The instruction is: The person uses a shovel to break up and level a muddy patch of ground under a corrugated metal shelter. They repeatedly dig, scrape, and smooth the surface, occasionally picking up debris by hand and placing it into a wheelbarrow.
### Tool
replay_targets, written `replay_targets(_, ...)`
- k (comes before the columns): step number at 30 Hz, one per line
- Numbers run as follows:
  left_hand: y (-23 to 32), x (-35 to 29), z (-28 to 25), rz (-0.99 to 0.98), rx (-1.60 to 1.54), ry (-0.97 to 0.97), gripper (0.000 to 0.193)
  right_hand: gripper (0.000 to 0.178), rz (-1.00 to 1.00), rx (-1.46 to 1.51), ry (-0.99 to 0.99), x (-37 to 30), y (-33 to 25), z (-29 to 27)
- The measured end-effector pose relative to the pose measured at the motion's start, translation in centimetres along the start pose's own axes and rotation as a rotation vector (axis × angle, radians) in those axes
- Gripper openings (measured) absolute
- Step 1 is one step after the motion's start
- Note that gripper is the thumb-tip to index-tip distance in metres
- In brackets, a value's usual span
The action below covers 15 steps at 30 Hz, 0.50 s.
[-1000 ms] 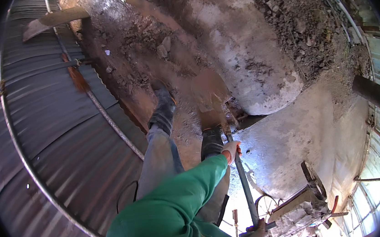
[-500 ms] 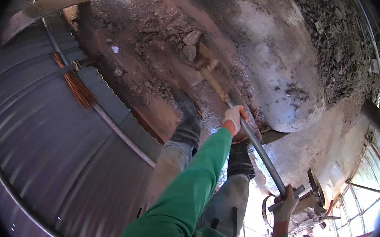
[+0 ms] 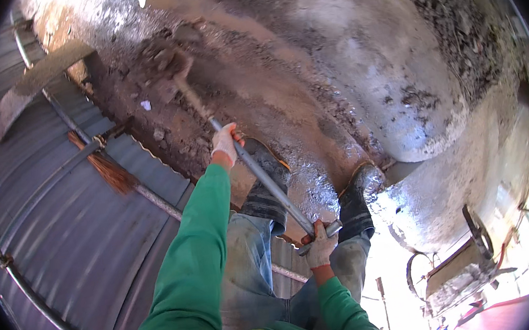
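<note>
With both hands I hold a long-handled shovel (image 3: 266, 181), its grey metal shaft slanting from lower right to upper left. My left hand (image 3: 227, 144), in a pale glove, is wrapped round the middle of the shaft. My right hand (image 3: 321, 248), also gloved, grips the T-shaped handle at the near end. The blade, blurred by motion, is at a heap of dark, lumpy dirt (image 3: 161, 55) on the muddy ground. Whether the blade carries dirt is hard to make out.
My rubber boots (image 3: 356, 201) stand on wet ground. Corrugated metal sheeting (image 3: 81, 246) with pipes and a twig broom (image 3: 112, 170) lies to the left. A smooth grey mound (image 3: 383, 77) rises at the right. A wheelbarrow (image 3: 456, 270) stands at the lower right.
The shovel has swung left and away, its blade moving from beside the rocks to the dirt heap. Both my hands moved left with it, still gripping. My view has shifted too.
</note>
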<state>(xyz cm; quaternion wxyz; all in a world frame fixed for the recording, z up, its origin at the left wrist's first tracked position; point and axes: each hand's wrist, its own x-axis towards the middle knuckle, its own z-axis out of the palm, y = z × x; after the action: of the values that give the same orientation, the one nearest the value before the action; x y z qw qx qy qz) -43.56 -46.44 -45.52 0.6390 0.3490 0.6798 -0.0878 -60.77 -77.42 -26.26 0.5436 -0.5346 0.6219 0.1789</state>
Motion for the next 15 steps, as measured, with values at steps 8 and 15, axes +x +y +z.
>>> replay_targets(8,-7.1,-16.5,3.0,0.038,0.099,-0.008,0.032,0.020,0.107,0.080,-0.177,-1.7,-8.9,-18.3)
replay_targets(15,-23.4,-32.3,9.9,-0.115,0.199,0.020,0.025,0.022,0.149,0.201,-0.050,-7.5,-14.1,-40.8)
